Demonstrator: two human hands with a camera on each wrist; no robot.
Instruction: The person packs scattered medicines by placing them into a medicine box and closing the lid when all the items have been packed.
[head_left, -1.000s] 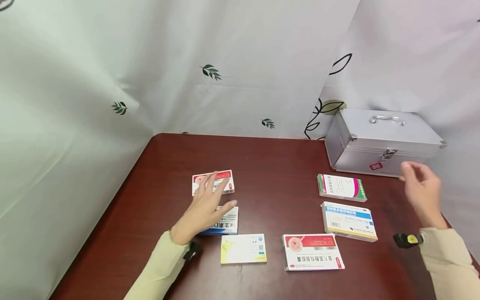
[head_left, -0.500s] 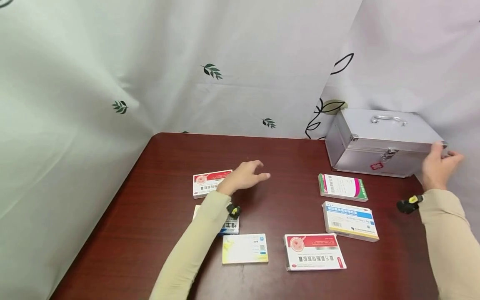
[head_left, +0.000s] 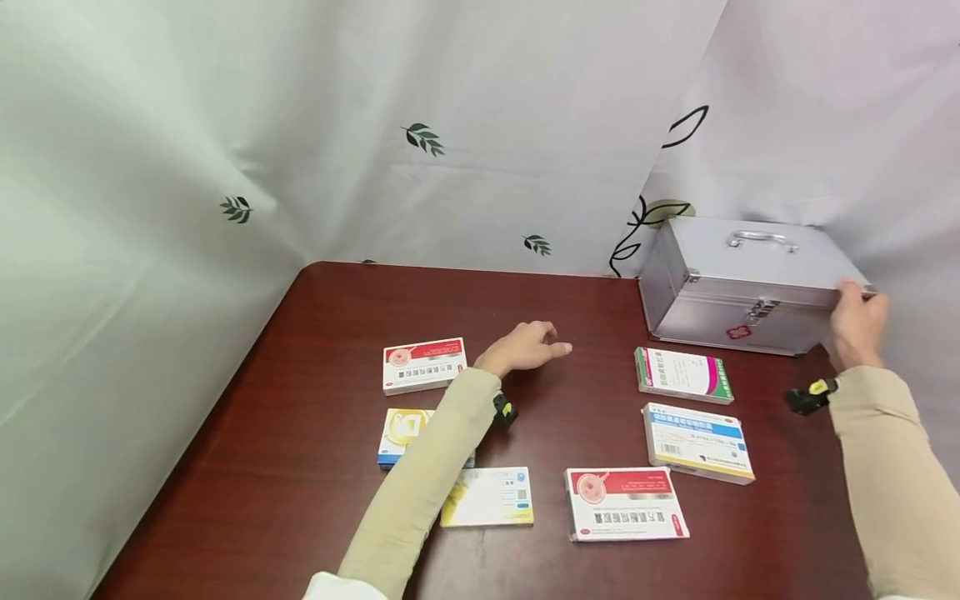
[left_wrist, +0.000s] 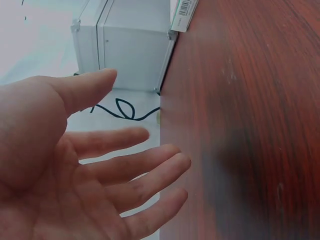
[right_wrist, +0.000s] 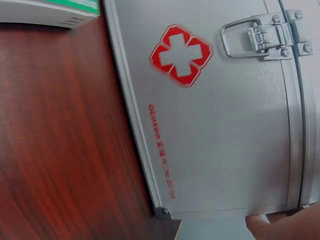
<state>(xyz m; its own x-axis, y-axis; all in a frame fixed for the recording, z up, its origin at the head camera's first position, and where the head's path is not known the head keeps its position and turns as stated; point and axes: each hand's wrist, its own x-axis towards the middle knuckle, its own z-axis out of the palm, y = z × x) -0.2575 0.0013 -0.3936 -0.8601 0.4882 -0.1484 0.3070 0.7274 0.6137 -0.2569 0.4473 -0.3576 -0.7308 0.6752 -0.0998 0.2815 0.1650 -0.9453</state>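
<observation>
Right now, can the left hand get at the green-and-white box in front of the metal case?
Looks like yes: the left hand is open and empty, and the head view shows only bare tabletop between it and the green-and-white box.

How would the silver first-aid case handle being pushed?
The silver first-aid case probably stays rigid, given its metal-edged panels. Wider than tall, it should slide rather than tip. The lid is closed, so its weight is hard to guess.
</observation>
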